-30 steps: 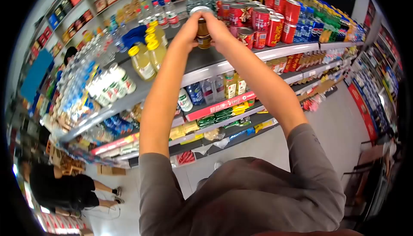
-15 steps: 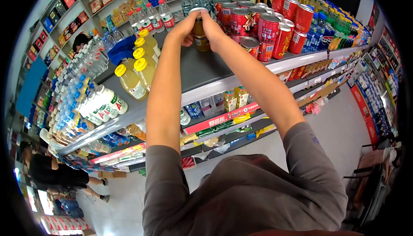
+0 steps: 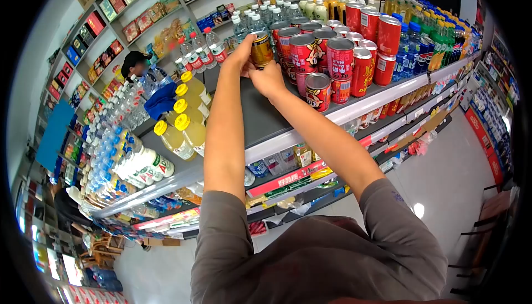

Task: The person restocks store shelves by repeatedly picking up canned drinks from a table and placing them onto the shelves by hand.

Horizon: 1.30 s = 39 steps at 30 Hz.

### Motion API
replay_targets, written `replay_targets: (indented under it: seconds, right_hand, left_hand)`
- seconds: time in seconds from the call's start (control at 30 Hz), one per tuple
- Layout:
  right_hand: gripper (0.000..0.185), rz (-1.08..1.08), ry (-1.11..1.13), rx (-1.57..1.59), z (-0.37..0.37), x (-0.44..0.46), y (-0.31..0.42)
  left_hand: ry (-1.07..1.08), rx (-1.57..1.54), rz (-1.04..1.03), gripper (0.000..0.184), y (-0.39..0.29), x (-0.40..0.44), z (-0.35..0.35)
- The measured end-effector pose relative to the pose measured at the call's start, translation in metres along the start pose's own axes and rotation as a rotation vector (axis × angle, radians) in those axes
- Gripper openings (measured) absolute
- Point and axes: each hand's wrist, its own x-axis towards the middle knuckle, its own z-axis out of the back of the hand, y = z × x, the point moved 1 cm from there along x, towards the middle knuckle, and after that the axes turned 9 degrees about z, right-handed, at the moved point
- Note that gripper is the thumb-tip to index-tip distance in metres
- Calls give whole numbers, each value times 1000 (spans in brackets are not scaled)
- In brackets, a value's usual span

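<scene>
A gold drink can (image 3: 262,50) is held at the far part of the dark shelf top (image 3: 266,113), its silver rim tilted slightly. My left hand (image 3: 238,59) is closed round its left side, with fingertips near the rim. My right hand (image 3: 268,79) grips low at its base, fingers curled; whether another can is behind this hand cannot be seen. Just right of the hands stand stacked red milk drink cans (image 3: 304,55). Behind the gold can are clear water bottles (image 3: 258,22) with white caps.
Yellow-capped juice bottles (image 3: 191,132) stand left of my left forearm, near a blue cloth (image 3: 160,100) and white bottles (image 3: 149,165). A metal shelf edge (image 3: 288,142) runs below my forearms. Another person in a black cap (image 3: 134,63) is beyond the shelf.
My right hand has gone from the upper side of two stacked gold cans down to the base of the can. Only one gold can shows now. The view has shifted slightly.
</scene>
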Motion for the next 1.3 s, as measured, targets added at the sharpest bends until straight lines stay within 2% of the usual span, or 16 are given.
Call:
replay_targets:
  seconds: [0.13,0.23,0.27,0.47,0.57,0.83,0.97,1.1,1.27,1.3]
  right_hand:
    - [63,103,-1,86,2,0,-4]
    - [42,179,-96,-120,-1,2,-17]
    - [47,127,-116,-154,0,1,-14]
    - [60,65,-113,-196,1,0,-10]
    - [61,84,-100,-126,1,7,-16]
    - [60,88,-120,-149,-1,8,-20]
    - [66,35,-58,-67,10,-2,7]
    - [66,34,-58,-44,13,-3,11]
    - [62,3,-80,-124,12,-3,7]
    - [60,-15,-84,-132,14,-8,10]
  left_hand:
    - [15,-34,19,109,-1,23,1]
    - [-13,-100,72,106,-2,26,-1]
    - [0,-96,73,113,-4,26,0]
    - [-32,-71,72,117,-6,27,-4]
    - [6,-67,28,118,-5,32,-2]
    - [-92,-65,35,118,-6,40,-5]
    - [-108,-50,11,123,-4,43,-7]
    - [-181,-82,19,116,-5,43,-13]
    - [-250,-49,9,118,-6,32,-18]
    - [-324,19,-68,118,-4,27,-21]
